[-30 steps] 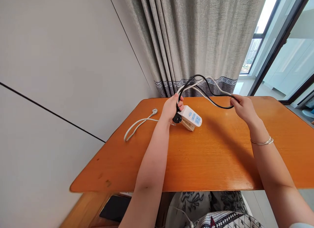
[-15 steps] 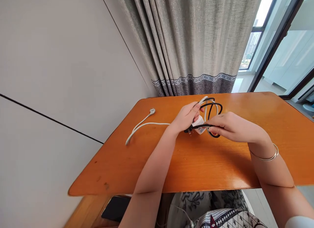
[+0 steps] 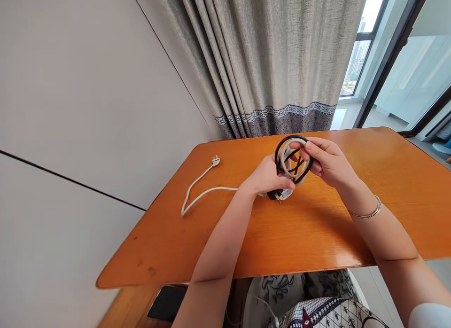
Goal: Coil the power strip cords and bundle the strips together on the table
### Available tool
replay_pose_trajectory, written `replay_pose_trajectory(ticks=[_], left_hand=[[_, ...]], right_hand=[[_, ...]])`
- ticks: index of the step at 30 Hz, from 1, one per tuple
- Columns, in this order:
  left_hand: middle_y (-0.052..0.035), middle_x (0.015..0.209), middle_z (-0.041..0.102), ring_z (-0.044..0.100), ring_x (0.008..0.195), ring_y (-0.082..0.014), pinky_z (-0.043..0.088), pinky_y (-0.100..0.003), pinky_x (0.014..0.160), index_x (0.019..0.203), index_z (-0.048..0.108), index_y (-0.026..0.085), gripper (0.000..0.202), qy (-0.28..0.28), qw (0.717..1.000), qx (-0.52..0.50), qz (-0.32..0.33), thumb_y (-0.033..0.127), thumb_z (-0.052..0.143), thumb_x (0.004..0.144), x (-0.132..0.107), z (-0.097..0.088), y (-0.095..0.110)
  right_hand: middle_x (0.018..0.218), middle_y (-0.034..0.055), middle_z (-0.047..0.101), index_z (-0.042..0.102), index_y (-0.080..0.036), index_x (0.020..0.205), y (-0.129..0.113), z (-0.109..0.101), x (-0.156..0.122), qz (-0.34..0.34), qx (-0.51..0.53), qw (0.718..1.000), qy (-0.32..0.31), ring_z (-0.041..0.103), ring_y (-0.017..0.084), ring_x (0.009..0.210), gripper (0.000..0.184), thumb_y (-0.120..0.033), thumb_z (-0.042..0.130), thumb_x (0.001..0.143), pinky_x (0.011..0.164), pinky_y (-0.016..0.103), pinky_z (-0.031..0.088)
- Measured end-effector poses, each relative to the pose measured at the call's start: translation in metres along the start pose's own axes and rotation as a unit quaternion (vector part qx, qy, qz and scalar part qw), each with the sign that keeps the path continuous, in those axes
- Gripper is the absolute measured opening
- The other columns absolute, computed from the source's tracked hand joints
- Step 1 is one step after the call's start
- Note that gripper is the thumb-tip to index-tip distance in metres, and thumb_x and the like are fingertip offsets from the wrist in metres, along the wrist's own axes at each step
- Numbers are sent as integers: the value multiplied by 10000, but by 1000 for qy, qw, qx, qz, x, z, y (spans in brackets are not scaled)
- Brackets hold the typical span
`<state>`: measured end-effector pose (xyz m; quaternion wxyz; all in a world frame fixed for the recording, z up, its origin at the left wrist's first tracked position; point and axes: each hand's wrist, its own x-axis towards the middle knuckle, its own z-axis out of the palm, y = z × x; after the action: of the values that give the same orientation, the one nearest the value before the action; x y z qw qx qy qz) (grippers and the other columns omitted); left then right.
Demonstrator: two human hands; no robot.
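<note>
Coiled cables point(image 3: 283, 159), black and white, form a round loop between my two hands, above the counter point(image 3: 299, 243). Nearest me, patterned cloth point(image 3: 331, 314) covers my lap, and a thin white cord point(image 3: 262, 300) trails across beside it. To the left, below the counter's front edge, a dark flat device point(image 3: 167, 303) lies by a wooden ledge point(image 3: 120, 304). Both my forearms reach out over the counter, the right one wearing a thin bracelet point(image 3: 366, 215) near the wrist. My left hand point(image 3: 269, 175) is closed round the lower left side of the loop, its thumb along the bottom; some of its fingers are hidden. Just under it sits a black plug point(image 3: 274, 195), prongs showing, next to a white piece point(image 3: 287, 194) that is mostly covered, so I cannot tell its full shape. My right hand point(image 3: 326, 161) pinches the loop's upper right side between thumb and fingers. Left of my left forearm, a white cable point(image 3: 211, 191) runs out along the counter, bends sharply, and ends farther back in a white plug point(image 3: 216, 161). Past the counter's far edge hangs a grey curtain point(image 3: 282, 50) with a darker, banded hem. A pale wall point(image 3: 88, 83) stands at the left; a window point(image 3: 355, 60) shows buildings at the right.
</note>
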<state>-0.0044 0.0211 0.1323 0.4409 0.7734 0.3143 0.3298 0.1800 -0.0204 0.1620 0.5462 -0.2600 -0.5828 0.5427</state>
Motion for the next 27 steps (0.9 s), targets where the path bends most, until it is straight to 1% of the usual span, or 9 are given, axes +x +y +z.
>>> replay_pose_trajectory(ticks=[3, 7, 9, 12, 15, 18, 20, 23, 27], left_hand=[[51, 685, 543, 462, 593, -116, 389, -260, 560, 999, 617, 170, 723, -19, 995, 91, -25, 534, 919, 452, -1, 6, 11], [22, 675, 590, 528, 626, -140, 420, -276, 621, 843, 640, 170, 317, 21, 990, 143, -3, 425, 767, 704, 3, 20, 10], [7, 683, 608, 555, 655, -153, 432, -285, 658, 817, 647, 167, 202, 49, 989, 136, 9, 365, 667, 784, 6, 26, 6], [8, 652, 588, 533, 634, -150, 412, -274, 632, 766, 622, 168, 134, 57, 993, 104, 9, 296, 600, 797, 8, 29, 3], [28, 563, 490, 453, 569, -131, 347, -259, 555, 649, 522, 184, 188, 55, 994, 88, -16, 298, 573, 790, 7, 27, 3], [35, 571, 451, 415, 580, -125, 325, -259, 554, 640, 496, 186, 187, 41, 996, 80, -18, 305, 563, 769, 7, 25, 5], [34, 587, 438, 401, 597, -123, 322, -262, 564, 643, 492, 183, 182, 30, 997, 70, -15, 316, 559, 749, 6, 23, 5], [34, 573, 415, 380, 586, -116, 310, -264, 556, 614, 463, 186, 223, 9, 999, 38, -24, 357, 554, 722, 5, 19, 5], [34, 535, 421, 370, 543, -107, 300, -260, 525, 591, 474, 185, 232, -6, 999, -8, -35, 380, 550, 690, 4, 13, 6]], right_hand=[[684, -65, 476, 695, -164, 885, 1, 9, -1, -8, 44, 998, 50, 247, 10, 449, 394, -538, 777, 791, 354, 181, 222], [724, -63, 511, 652, -180, 865, 3, 13, 0, -9, 65, 995, 80, 291, 5, 461, 420, -557, 800, 755, 380, 157, 302], [743, -51, 542, 635, -185, 872, 3, 8, 3, -9, 19, 997, 80, 352, 13, 471, 448, -589, 787, 752, 404, 166, 348], [729, -27, 566, 622, -185, 879, 5, -3, 7, -18, -131, 988, 84, 453, 53, 512, 470, -632, 732, 784, 448, 196, 397], [850, 24, 612, 631, -196, 999, 11, -12, 8, -103, -313, 930, 163, 531, 105, 631, 472, -629, 688, 822, 534, 234, 465], [1199, 125, 599, 587, -232, 1281, 19, -17, 6, -205, -441, 845, 222, 624, 202, 906, 544, -609, 607, 891, 680, 316, 550], [1315, 145, 564, 585, -254, 1342, 23, -19, 5, -266, -486, 814, 176, 618, 259, 1090, 505, -577, 485, 967, 820, 388, 573], [1377, 141, 568, 539, -259, 1432, 25, -25, 7, -345, -502, 792, 44, 561, 283, 1260, 511, -516, 367, 1024, 1014, 461, 525], [1581, 168, 404, 234, -228, 1617, 21, -33, 9, -320, -519, 790, -70, 393, 313, 1459, 786, -537, 533, 960, 1190, 544, 371]])
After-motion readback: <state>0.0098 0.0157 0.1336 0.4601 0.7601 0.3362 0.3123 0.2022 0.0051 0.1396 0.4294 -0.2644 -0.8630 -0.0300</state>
